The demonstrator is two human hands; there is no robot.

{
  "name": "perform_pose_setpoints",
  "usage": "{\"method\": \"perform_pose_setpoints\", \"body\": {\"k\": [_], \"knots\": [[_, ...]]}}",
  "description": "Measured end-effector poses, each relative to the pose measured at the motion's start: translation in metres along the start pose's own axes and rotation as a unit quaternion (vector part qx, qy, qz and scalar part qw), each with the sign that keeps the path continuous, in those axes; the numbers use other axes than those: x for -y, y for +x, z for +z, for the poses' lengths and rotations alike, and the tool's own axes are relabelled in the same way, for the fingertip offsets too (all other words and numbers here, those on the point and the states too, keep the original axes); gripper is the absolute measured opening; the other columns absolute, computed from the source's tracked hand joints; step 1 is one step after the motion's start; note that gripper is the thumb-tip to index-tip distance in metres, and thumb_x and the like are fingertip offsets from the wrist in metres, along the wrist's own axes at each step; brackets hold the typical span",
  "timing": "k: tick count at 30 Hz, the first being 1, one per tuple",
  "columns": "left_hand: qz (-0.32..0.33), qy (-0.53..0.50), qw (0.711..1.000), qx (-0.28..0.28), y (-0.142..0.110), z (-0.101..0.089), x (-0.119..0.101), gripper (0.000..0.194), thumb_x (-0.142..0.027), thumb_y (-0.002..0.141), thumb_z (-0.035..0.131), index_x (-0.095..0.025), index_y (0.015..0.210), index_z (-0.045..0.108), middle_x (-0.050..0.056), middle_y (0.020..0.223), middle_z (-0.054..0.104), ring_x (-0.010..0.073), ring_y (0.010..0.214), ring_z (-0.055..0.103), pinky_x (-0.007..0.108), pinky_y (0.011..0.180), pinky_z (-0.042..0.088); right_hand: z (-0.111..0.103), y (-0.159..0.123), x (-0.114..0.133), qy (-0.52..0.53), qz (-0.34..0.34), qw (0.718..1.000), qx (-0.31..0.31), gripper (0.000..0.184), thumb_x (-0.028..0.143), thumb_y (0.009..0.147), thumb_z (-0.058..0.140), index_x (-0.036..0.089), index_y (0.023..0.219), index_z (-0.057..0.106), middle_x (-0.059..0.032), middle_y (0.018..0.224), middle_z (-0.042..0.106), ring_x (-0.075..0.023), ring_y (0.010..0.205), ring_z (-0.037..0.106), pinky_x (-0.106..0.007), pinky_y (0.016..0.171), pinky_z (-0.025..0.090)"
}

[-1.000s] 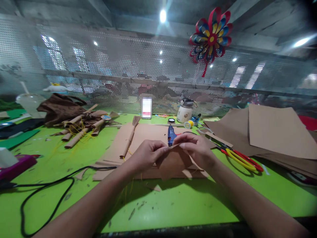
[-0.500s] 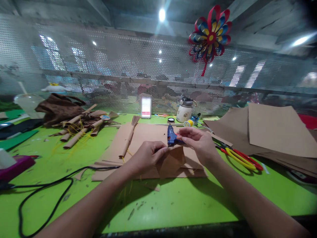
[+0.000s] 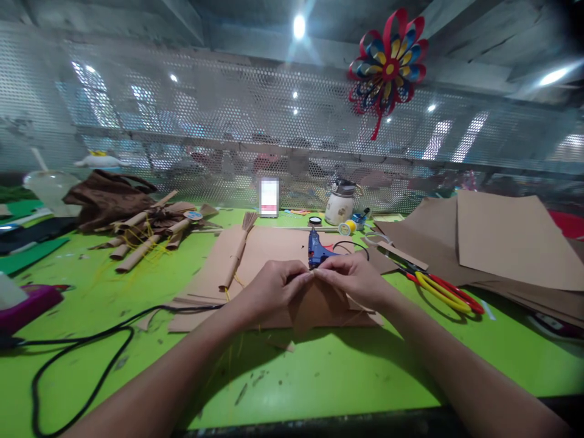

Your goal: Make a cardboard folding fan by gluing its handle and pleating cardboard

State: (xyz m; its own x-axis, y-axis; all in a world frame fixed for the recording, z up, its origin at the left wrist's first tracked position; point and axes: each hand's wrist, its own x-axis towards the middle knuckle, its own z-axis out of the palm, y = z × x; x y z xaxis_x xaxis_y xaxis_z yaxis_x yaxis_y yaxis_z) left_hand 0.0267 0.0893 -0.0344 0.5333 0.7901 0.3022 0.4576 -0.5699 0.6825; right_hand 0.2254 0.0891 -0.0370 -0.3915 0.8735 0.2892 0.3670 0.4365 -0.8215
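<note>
My left hand [image 3: 280, 283] pinches the upper edge of a folded piece of brown paper [image 3: 314, 307]. Thumb and fingers of my right hand [image 3: 353, 277] are closed on the same edge, with the fingertips of both hands meeting. Just behind them, a blue glue gun [image 3: 316, 246] lies nozzle away from me on a stack of brown paper sheets [image 3: 276, 240]; my right fingers partly cover its handle. To the left on the stack rests a rolled paper tube [image 3: 235, 264] with a fringed end and a yellow thread.
Scissors with red and yellow handles [image 3: 442, 292] lie right, beside large brown sheets [image 3: 511, 237]. Several tied paper rolls [image 3: 141, 249] and a brown bag [image 3: 109, 201] are left. A black cable [image 3: 128, 322] crosses the table. A phone [image 3: 269, 198] and a bottle [image 3: 340, 201] stand behind.
My right hand has come down and left from beside the glue gun to the paper's upper edge, meeting my left hand. The left hand has stayed nearly in place.
</note>
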Motion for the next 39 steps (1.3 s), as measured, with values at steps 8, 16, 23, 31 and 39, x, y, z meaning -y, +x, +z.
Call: {"method": "perform_pose_setpoints", "body": {"k": [8,16,23,31,39], "knots": [[-0.007,-0.006,1.000,0.025,-0.001,0.000,0.002,0.025,-0.031,0.087,0.049,-0.015,0.082,0.068,0.004,0.074,0.067,0.0133,0.066,0.055,0.022,0.059,0.039,-0.002,0.001,-0.004,0.080,0.060,0.995,0.032,0.020,0.036,0.078,0.063,0.016,0.077,0.068,-0.0009,0.070,0.061,-0.0124,0.065,0.052,-0.025,0.058,0.039],[-0.040,-0.041,0.998,0.029,0.003,0.002,0.006,0.026,-0.033,0.085,0.051,-0.014,0.076,0.065,0.001,0.063,0.060,0.0113,0.057,0.050,0.020,0.051,0.036,0.001,0.002,-0.004,0.134,0.092,0.987,0.012,0.022,0.038,0.072,0.068,0.016,0.073,0.066,0.0006,0.066,0.059,-0.0119,0.062,0.050,-0.023,0.055,0.035],[-0.099,-0.151,0.982,0.058,0.004,0.003,0.013,0.024,-0.035,0.080,0.056,-0.014,0.069,0.059,-0.001,0.051,0.054,0.0101,0.047,0.048,0.021,0.047,0.035,0.005,0.003,-0.008,0.125,0.101,0.987,0.006,0.023,0.039,0.071,0.068,0.016,0.073,0.066,0.0004,0.066,0.059,-0.0121,0.062,0.049,-0.025,0.057,0.036],[-0.125,-0.187,0.971,0.078,0.004,0.002,0.013,0.023,-0.034,0.080,0.057,-0.014,0.069,0.055,-0.003,0.050,0.051,0.0088,0.045,0.047,0.020,0.046,0.034,0.001,0.003,-0.011,0.101,0.095,0.990,0.011,0.025,0.039,0.075,0.066,0.015,0.074,0.064,0.0013,0.062,0.055,-0.0108,0.058,0.046,-0.024,0.056,0.033],[-0.135,-0.206,0.965,0.092,0.005,0.005,0.019,0.031,-0.043,0.079,0.059,-0.014,0.072,0.057,-0.001,0.057,0.054,0.0104,0.050,0.049,0.022,0.049,0.035,0.001,0.003,-0.018,0.078,0.091,0.993,0.017,0.027,0.042,0.078,0.063,0.015,0.073,0.064,0.0005,0.066,0.056,-0.0114,0.061,0.046,-0.024,0.055,0.033]]}}
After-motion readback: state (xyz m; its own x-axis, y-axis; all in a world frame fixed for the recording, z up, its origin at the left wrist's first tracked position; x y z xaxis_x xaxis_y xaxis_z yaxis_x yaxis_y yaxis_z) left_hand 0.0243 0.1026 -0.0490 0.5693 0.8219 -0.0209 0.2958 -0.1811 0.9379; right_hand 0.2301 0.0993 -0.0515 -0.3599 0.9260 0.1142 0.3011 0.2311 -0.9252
